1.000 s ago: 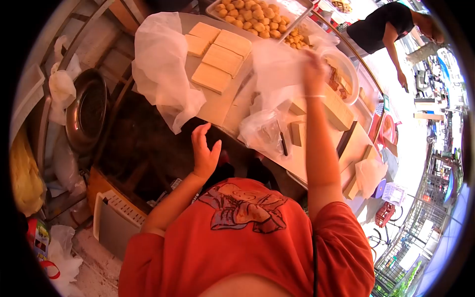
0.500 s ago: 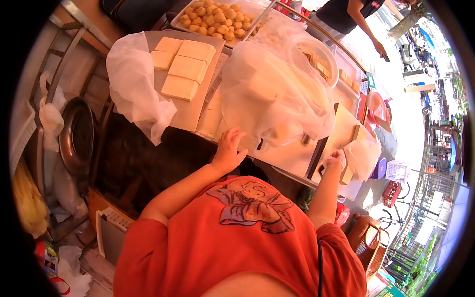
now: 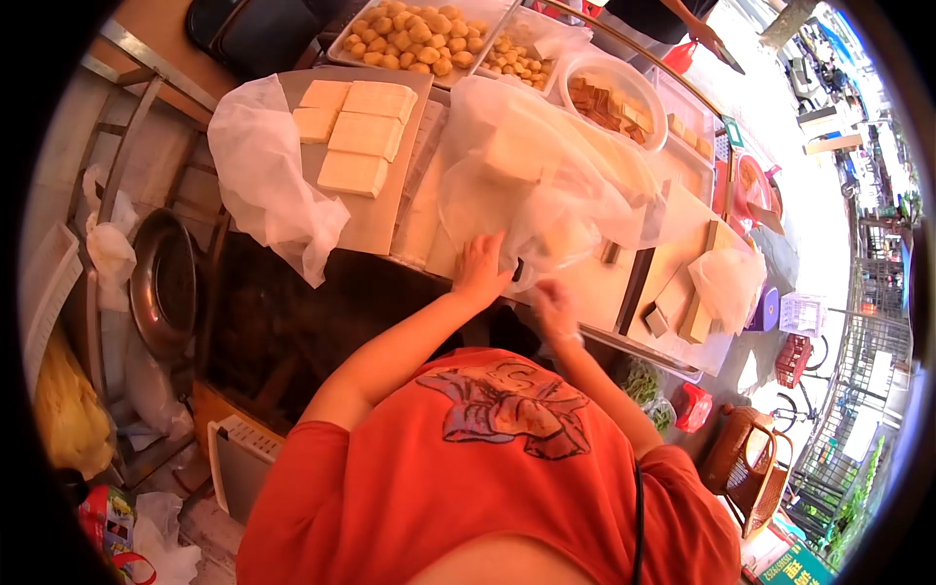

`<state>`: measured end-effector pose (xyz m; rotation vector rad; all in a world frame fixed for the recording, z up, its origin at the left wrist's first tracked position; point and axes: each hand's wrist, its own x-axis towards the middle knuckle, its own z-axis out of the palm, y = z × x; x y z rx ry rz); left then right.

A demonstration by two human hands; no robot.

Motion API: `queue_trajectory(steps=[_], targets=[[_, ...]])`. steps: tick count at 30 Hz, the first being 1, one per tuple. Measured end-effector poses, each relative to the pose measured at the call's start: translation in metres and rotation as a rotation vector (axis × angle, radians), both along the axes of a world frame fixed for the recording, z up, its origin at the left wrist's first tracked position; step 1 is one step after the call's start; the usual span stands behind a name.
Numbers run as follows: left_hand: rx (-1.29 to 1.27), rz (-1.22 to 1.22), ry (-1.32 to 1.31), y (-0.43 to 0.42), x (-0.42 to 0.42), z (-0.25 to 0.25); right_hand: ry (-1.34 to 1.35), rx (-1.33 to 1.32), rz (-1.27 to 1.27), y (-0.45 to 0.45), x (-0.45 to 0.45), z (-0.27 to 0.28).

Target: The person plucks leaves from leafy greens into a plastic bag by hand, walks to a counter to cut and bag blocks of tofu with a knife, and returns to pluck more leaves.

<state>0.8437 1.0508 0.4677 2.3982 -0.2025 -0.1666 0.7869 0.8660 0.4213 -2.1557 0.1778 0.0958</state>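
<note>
A thin translucent sheet (image 3: 546,185) lies spread over pale blocks in the middle of the stall table. My left hand (image 3: 483,273) rests at the table's front edge, fingers apart, by the sheet's lower left border and a small black handle (image 3: 518,271). Just right of it, my right hand (image 3: 556,310) is at the table edge with its fingers curled; what it holds, if anything, is too blurred to tell. Several pale slabs (image 3: 366,135) sit on a board (image 3: 369,222) at the left, beside a crumpled white cloth (image 3: 273,180).
Behind are a tray of round golden pieces (image 3: 414,37), a white tub of brown pieces (image 3: 612,105) and a pink basin (image 3: 749,183). A metal pan (image 3: 164,281) stands at the left. A wicker basket (image 3: 743,460) is at the lower right. Another person's hand (image 3: 694,27) shows at the top.
The translucent sheet has come down over the middle blocks. My right hand has moved from above the table, past its right side, to the front edge near my left hand.
</note>
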Motion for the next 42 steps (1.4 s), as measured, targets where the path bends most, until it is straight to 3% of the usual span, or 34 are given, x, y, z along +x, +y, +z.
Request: queue_trajectory(steps=[2,5,8,12,15,16,18,23,26,31,32,34,36,37,39,42], targets=[[0.067,-0.057,0.043,0.004,0.005,-0.006,-0.004,-0.178,0.010,0.027,0.009,0.013],[0.052,-0.118,0.047,0.011,0.006,-0.016,0.209,-0.457,-0.030,0.053,0.032,0.014],[-0.140,-0.123,0.085,0.011,0.008,-0.039,0.366,-0.329,-0.049,0.066,0.056,0.040],[-0.396,0.057,0.243,0.014,0.006,-0.025,0.106,-0.289,0.018,0.041,0.044,-0.027],[-0.453,0.324,0.101,0.025,0.013,-0.036,0.036,-0.356,0.153,0.016,0.004,-0.004],[-0.455,0.336,0.100,0.030,0.015,-0.033,0.099,-0.352,0.123,0.012,-0.003,0.034],[-0.455,0.372,0.093,0.043,0.019,-0.023,0.296,-0.535,0.099,-0.013,-0.007,0.044],[-0.327,0.170,0.123,0.061,0.003,-0.030,-0.002,-0.920,0.067,-0.066,-0.014,0.045],[-0.233,0.118,-0.014,0.064,-0.016,-0.025,0.099,-0.858,0.050,-0.059,-0.010,0.037],[-0.287,0.194,-0.520,0.111,-0.022,0.024,0.126,-0.777,0.056,-0.024,-0.014,0.050],[-0.263,0.257,-0.607,0.138,-0.010,0.027,0.126,-0.761,0.028,-0.018,-0.016,0.055],[-0.365,0.662,-0.719,0.195,0.020,0.024,0.159,-0.756,0.003,-0.010,-0.018,0.063],[-0.094,1.141,-0.568,0.278,0.057,0.033,0.134,-0.765,-0.025,-0.009,-0.024,0.066],[-0.113,1.377,-0.507,0.316,0.075,0.032,0.073,-0.775,-0.032,-0.014,-0.028,0.061],[-0.332,1.596,-0.284,0.370,0.097,0.036,-0.044,-0.794,-0.056,-0.030,-0.036,0.047],[-1.027,1.460,-0.137,0.414,0.124,0.025,-0.059,-0.752,-0.161,-0.047,-0.048,0.045]])
